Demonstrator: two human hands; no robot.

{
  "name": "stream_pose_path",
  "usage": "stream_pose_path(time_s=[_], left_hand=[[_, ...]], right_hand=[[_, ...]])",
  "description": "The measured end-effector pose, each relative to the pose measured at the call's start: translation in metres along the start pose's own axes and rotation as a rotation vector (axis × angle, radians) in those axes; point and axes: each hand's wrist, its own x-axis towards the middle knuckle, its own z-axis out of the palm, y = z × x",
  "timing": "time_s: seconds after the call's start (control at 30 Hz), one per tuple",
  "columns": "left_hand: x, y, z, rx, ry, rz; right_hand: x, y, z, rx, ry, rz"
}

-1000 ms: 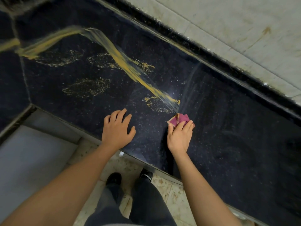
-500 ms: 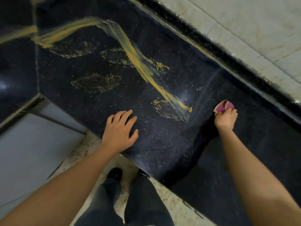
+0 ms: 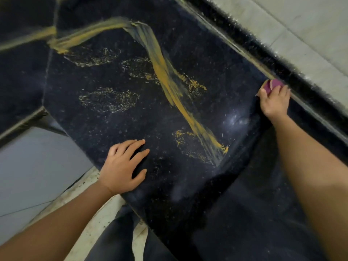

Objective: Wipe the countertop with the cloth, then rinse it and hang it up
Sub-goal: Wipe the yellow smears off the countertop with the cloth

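We show the dark countertop (image 3: 203, 40) crossed by a yellow smear (image 3: 165, 78) whose long axis runs from far left to near right. Its near end lies left of and nearer than the right hand (image 3: 275, 104), the closer hand to it. The left hand (image 3: 122, 168) lies flat at the near edge, fingers spread and holding nothing, while the right hand's fingers curl over the bunched magenta cloth (image 3: 273, 84) against the far upstand. We can read no brand, label or writing.
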Motion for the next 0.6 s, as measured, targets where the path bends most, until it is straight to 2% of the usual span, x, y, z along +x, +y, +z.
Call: stream_pose_path(time_s=[0.1,0.27,0.47,0.6], left_hand=[[0.000,0.001,-0.001,0.009,-0.014,-0.010],[0.002,0.002,-0.004,0.012,-0.049,-0.026],[0.000,0.001,-0.004,0.023,-0.093,-0.026],[0.001,0.001,-0.005,0.017,-0.096,-0.030]], right_hand=[[0.000,-0.003,-0.001,0.034,-0.005,-0.040],[-0.041,-0.006,0.007,0.046,-0.068,-0.226],[-0.127,-0.026,0.017,0.064,-0.129,-0.293],[-0.201,-0.047,0.031,0.095,-0.087,-0.318]])
